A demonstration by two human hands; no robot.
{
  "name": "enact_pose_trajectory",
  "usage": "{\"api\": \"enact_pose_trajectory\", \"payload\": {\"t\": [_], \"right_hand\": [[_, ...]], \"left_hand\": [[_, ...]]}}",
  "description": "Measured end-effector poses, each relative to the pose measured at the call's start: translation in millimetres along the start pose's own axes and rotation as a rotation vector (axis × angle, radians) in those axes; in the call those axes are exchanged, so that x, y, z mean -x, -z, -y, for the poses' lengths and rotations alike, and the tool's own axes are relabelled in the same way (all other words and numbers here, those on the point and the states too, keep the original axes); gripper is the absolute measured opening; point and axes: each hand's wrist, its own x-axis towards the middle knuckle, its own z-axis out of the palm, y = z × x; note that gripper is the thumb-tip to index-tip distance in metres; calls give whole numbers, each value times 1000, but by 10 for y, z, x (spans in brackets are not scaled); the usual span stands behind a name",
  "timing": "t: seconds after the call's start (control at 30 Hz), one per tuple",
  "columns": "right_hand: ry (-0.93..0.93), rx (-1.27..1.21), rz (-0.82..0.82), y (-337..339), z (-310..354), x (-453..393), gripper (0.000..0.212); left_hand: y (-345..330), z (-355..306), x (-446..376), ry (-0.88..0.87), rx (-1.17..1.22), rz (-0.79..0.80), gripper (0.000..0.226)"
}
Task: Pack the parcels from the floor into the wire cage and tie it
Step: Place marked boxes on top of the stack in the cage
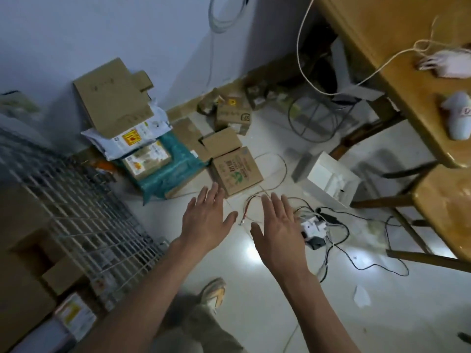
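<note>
Both arms stretched forward, left hand [207, 220] and right hand [276, 226] palms down, fingers straight, holding nothing

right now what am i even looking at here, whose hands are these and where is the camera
There is one picture, taken by a wide-angle camera worn on a person's head, looking forward and down. No machine is involved: the two arms are the person's own. The left hand and right hand reach out over the floor with fingers straight, holding nothing. Just beyond them sits a cardboard box with green print, part of a heap of parcels by the wall. The wire cage stands on the left, with boxes already in it. Loose cables lie on the floor at right, beside a wooden table.
</note>
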Motion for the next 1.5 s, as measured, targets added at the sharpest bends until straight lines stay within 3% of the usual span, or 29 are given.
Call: {"api": "enact_pose_trajectory", "payload": {"t": [0.17, 0.47, 0.57, 0.67, 0.73, 0.83, 0.97, 1.07, 1.13, 1.2, 1.27, 1.4, 1.5], "right_hand": [[-28, -66, 168, -196, -221, -674, 69], [67, -13, 372, -336, -190, -2194, 72], [121, -34, 395, -421, -95, -2742, 74], [160, -63, 480, -499, 114, -3309, 68], [156, -213, 472, -365, 387, -3484, 59], [150, -401, 534, -133, 944, -3726, 50], [102, -624, 664, -55, 1726, -3952, 43], [126, -650, 755, -168, 2217, -4045, 59], [72, -705, 800, -247, 2480, -4090, 68], [1, -765, 807, -435, 2664, -4167, 79], [-101, -842, 822, -619, 2761, -4239, 82], [-208, -922, 793, -793, 2838, -4356, 45], [-249, -1016, 755, -747, 2806, -4314, 46]], "left_hand": [[-80, 64, -493, 67, -18, 104, 79], [98, 420, -1535, 260, 67, 39, 69], [126, 623, -1976, 318, 102, -112, 70], [302, 941, -2234, 464, 226, -140, 69], [550, 1061, -2201, 508, 220, -409, 60], [1120, 1325, -2165, 735, 224, -729, 51], [1615, 1923, -2115, 1134, 634, -888, 72], [1531, 2600, -2158, 1359, 1229, -930, 95], [1132, 3162, -2274, 1384, 1518, -869, 102], [1155, 3198, -2285, 1422, 1650, -711, 99], [1382, 2918, -2247, 1380, 1745, -628, 74], [1327, 2788, -2181, 1274, 1918, -586, 46], [1218, 2742, -2058, 1171, 1963, -650, 48]]}}
